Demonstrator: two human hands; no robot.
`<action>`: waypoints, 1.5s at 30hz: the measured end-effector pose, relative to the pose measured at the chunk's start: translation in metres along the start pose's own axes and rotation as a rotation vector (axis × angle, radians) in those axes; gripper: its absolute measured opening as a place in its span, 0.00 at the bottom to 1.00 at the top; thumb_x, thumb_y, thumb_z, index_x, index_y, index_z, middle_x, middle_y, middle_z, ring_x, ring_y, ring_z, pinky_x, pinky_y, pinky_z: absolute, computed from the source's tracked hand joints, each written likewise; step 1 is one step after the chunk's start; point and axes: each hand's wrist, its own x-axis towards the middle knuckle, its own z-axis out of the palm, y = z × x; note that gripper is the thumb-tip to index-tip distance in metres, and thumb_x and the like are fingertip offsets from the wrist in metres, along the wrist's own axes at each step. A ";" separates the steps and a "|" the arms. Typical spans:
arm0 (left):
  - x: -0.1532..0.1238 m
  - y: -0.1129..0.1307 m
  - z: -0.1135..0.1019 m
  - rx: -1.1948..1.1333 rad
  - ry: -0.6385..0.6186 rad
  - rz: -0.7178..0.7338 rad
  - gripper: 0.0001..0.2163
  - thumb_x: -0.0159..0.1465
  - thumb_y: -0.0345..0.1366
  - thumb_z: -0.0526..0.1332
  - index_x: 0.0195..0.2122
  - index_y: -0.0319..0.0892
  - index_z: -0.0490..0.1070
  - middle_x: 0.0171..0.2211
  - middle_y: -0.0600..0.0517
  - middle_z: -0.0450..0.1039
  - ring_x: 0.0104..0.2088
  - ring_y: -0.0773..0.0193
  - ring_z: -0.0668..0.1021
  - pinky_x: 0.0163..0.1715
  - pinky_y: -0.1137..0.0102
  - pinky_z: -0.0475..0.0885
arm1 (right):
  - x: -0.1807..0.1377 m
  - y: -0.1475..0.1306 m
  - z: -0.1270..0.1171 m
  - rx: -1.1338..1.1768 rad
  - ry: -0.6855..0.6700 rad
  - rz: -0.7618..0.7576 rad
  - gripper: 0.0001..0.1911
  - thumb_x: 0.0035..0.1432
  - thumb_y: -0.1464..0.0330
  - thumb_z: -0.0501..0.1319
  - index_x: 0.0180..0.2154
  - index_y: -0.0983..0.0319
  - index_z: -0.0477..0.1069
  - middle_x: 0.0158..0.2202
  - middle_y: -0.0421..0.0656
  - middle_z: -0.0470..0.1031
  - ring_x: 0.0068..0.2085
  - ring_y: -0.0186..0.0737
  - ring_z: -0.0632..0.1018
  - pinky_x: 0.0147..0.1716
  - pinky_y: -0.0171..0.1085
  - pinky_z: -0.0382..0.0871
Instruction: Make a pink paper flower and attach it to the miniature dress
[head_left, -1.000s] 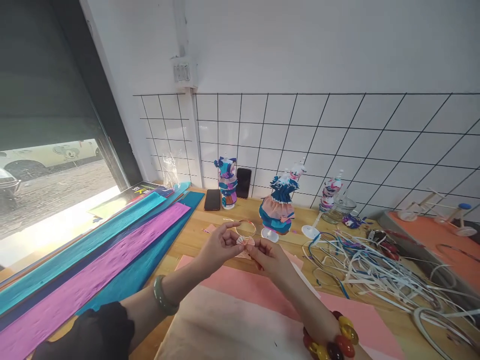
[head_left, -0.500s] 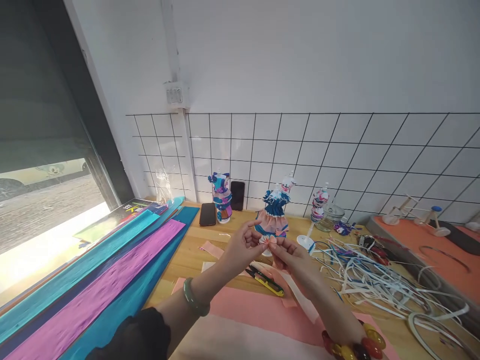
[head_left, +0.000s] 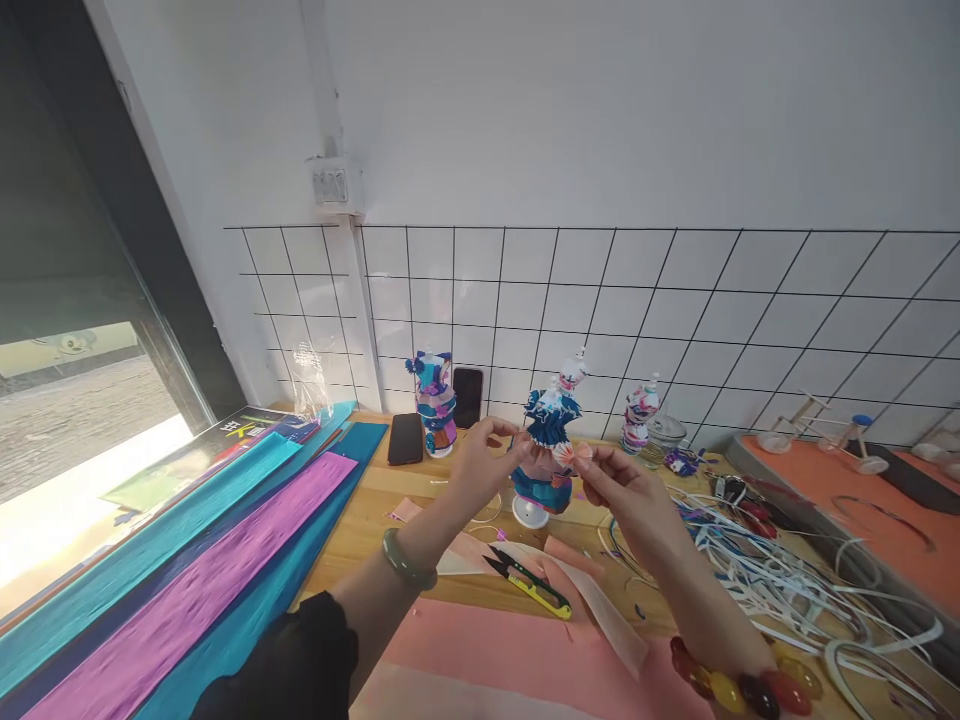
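A small dress form wears a crepe-paper dress (head_left: 551,424) with a ruffled dark blue top and a pink and blue skirt. It stands upright on a white round base (head_left: 531,512). My left hand (head_left: 484,465) reaches its left side, thumb and forefinger closed at the waist; the exact contact is partly hidden. Between the fingertips of my right hand (head_left: 622,485) is a pleated pink paper fan (head_left: 571,456), held against the front of the dress near the waist. Below lie yellow-handled thread snips (head_left: 531,582) on strips of pink paper (head_left: 607,605).
Dressed forms stand at left (head_left: 433,400) and right (head_left: 639,415). Two phones, one a flat phone (head_left: 406,439), sit at the back. Long crepe-paper strips (head_left: 247,535) cover the left side. A tangle of white strips (head_left: 780,560) lies right, beside an orange board (head_left: 892,510).
Both hands have moved up and forward to the dress form. The pleated fan, earlier pinched by both hands, is now in the right hand at the waist. The camera view has shifted slightly.
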 end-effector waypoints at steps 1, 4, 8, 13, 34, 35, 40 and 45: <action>0.004 -0.001 0.003 0.014 -0.012 0.031 0.08 0.54 0.40 0.62 0.32 0.41 0.69 0.40 0.48 0.71 0.43 0.59 0.72 0.43 0.65 0.65 | 0.004 -0.001 0.000 -0.006 0.004 -0.012 0.15 0.47 0.58 0.65 0.33 0.62 0.71 0.23 0.38 0.68 0.21 0.28 0.62 0.20 0.32 0.53; 0.011 -0.003 0.011 0.011 -0.046 0.109 0.05 0.54 0.37 0.62 0.30 0.42 0.70 0.40 0.49 0.71 0.46 0.58 0.71 0.46 0.63 0.63 | 0.013 -0.003 0.001 -0.021 -0.002 -0.037 0.15 0.46 0.58 0.65 0.32 0.62 0.72 0.24 0.40 0.72 0.21 0.29 0.64 0.20 0.32 0.56; 0.017 -0.004 0.019 -0.062 -0.058 0.108 0.05 0.56 0.37 0.59 0.30 0.41 0.69 0.35 0.50 0.71 0.40 0.61 0.72 0.43 0.67 0.64 | 0.021 -0.001 0.002 -0.029 0.009 -0.052 0.13 0.46 0.58 0.65 0.32 0.60 0.74 0.26 0.40 0.74 0.22 0.31 0.68 0.22 0.33 0.61; 0.021 -0.007 0.025 -0.127 -0.055 0.084 0.06 0.56 0.37 0.59 0.31 0.40 0.68 0.32 0.51 0.70 0.37 0.63 0.72 0.40 0.69 0.65 | 0.032 0.007 -0.001 -0.022 0.030 -0.081 0.13 0.44 0.59 0.66 0.31 0.59 0.74 0.29 0.41 0.75 0.25 0.33 0.71 0.23 0.33 0.64; 0.025 -0.014 0.037 -0.281 -0.016 0.015 0.08 0.57 0.40 0.58 0.27 0.40 0.67 0.27 0.54 0.68 0.30 0.67 0.70 0.33 0.72 0.65 | 0.047 0.025 0.001 0.028 0.024 -0.120 0.16 0.44 0.57 0.66 0.33 0.61 0.72 0.27 0.41 0.74 0.23 0.33 0.71 0.20 0.33 0.67; 0.025 -0.015 0.037 -0.285 -0.012 0.013 0.08 0.57 0.40 0.58 0.27 0.40 0.67 0.27 0.53 0.68 0.31 0.67 0.70 0.33 0.72 0.65 | 0.047 0.025 0.001 0.030 0.021 -0.120 0.16 0.44 0.57 0.66 0.33 0.61 0.72 0.27 0.40 0.74 0.23 0.33 0.71 0.20 0.33 0.68; 0.025 -0.016 0.038 -0.298 -0.002 0.004 0.08 0.56 0.39 0.59 0.27 0.40 0.67 0.27 0.53 0.68 0.31 0.66 0.71 0.35 0.72 0.65 | 0.046 0.025 0.002 0.041 0.000 -0.125 0.15 0.45 0.58 0.65 0.33 0.61 0.72 0.30 0.41 0.74 0.24 0.34 0.72 0.21 0.35 0.70; 0.025 -0.015 0.038 -0.304 0.000 -0.001 0.06 0.55 0.37 0.59 0.27 0.39 0.68 0.27 0.53 0.69 0.31 0.66 0.71 0.35 0.71 0.65 | 0.047 0.025 0.000 0.039 -0.004 -0.124 0.14 0.46 0.59 0.65 0.34 0.61 0.72 0.26 0.40 0.74 0.23 0.33 0.72 0.21 0.34 0.69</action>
